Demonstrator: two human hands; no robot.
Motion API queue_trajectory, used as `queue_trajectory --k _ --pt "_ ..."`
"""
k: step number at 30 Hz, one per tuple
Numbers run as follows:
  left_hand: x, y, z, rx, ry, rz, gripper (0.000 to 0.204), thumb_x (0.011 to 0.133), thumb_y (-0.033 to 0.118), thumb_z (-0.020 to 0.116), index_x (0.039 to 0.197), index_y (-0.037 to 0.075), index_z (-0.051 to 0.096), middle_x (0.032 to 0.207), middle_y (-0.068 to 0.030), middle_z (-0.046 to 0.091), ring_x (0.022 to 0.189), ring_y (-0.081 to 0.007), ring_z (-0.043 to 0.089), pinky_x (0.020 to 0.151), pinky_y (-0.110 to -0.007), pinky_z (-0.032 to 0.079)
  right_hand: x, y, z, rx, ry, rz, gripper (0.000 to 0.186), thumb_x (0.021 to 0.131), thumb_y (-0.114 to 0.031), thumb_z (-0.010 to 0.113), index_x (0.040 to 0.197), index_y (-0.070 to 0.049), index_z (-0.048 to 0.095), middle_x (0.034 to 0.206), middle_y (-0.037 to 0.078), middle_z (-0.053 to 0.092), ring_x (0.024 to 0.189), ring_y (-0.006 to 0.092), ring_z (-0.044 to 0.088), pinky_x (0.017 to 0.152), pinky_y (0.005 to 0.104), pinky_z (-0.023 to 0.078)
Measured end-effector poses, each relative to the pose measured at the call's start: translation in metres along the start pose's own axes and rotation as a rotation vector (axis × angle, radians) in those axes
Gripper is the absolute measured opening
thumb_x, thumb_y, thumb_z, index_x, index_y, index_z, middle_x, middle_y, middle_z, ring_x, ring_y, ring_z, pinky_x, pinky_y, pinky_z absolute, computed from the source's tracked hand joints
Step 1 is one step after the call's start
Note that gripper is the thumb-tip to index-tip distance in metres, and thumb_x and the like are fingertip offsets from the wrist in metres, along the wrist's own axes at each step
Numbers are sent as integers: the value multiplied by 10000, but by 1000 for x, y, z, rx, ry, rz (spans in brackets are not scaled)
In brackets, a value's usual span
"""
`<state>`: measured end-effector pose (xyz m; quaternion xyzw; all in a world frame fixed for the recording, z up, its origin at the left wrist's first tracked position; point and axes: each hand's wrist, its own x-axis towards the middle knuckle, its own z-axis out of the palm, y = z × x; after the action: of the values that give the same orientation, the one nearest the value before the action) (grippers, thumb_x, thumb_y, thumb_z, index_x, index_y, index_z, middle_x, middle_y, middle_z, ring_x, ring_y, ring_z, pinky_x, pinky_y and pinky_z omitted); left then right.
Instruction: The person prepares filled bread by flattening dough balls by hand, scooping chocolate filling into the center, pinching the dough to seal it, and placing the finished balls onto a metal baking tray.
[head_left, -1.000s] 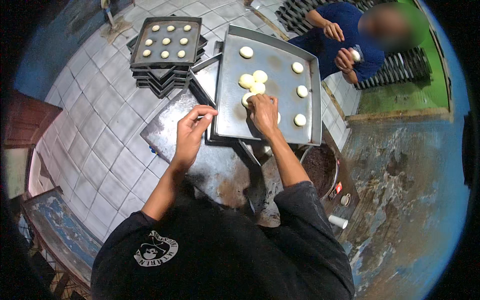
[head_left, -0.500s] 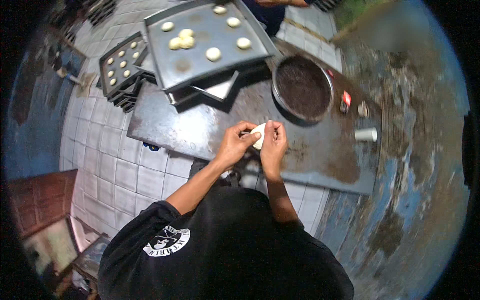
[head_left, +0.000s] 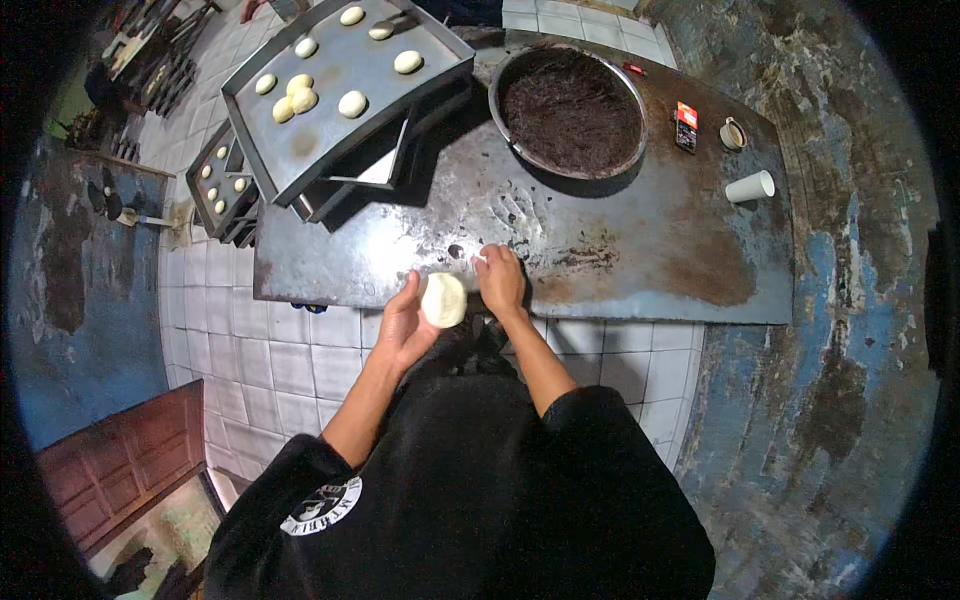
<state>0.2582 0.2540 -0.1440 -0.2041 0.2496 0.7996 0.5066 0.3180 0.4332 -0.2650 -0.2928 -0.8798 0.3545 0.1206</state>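
Note:
A round, flattened piece of pale dough (head_left: 444,300) rests in my left hand (head_left: 403,327), with the thumb at its left edge and the fingers beneath it. Just to the right, over the table's near edge, my right hand (head_left: 503,282) has its fingers bent together. A small whitish bit shows at those fingertips, too small to name. On the tabletop between the hands, slightly farther off, lies a small dark lump (head_left: 455,251). A large metal bowl (head_left: 643,150) of dark brown, crumbly filling (head_left: 570,110) stands beyond my right hand.
A metal baking tray (head_left: 240,120) with several dough balls sits raised at the far left of the metal table (head_left: 690,250). Lower down at left is another tray (head_left: 205,185) of dough balls. A phone (head_left: 686,128), a small cup (head_left: 734,135) and a lying white cup (head_left: 750,187) are at right.
My hands have parted. The dough, earlier between both, is now in my left hand alone, turned flat toward view. My right hand has moved away from it. The whole view has shifted.

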Motion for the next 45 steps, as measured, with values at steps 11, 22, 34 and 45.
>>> queue_trajectory --k 11,22,34,45 --pt "58 76 -28 81 434 117 324 1011 403 613 1031 82 658 982 -89 726 892 -254 704 846 -416 578 91 -21 -84 7 -29 -13 174 1020 -224 568 1101 -72 544 841 211 683 774 464 667 668 572 502" --pt "164 112 58 96 97 92 324 1029 350 607 1106 42 671 1118 -110 738 1060 -248 707 970 -414 552 276 74 -108 -638 -231 -116 211 823 -233 713 929 -52 703 924 194 735 850 427 722 779 539 575" --pt "170 78 102 -101 -66 56 306 1071 267 499 1200 20 625 1176 -151 714 1103 -284 688 1019 -433 531 197 -32 -190 964 -741 285 186 895 -205 745 902 -112 585 770 -63 562 663 28 466 584 210 342" --pt "77 36 108 -126 -196 162 263 1062 243 529 1171 24 624 1154 -129 719 1106 -269 691 1033 -453 540 -1 -9 -127 1473 -339 280 171 960 -168 713 930 -92 563 848 -6 591 732 79 505 664 238 388"
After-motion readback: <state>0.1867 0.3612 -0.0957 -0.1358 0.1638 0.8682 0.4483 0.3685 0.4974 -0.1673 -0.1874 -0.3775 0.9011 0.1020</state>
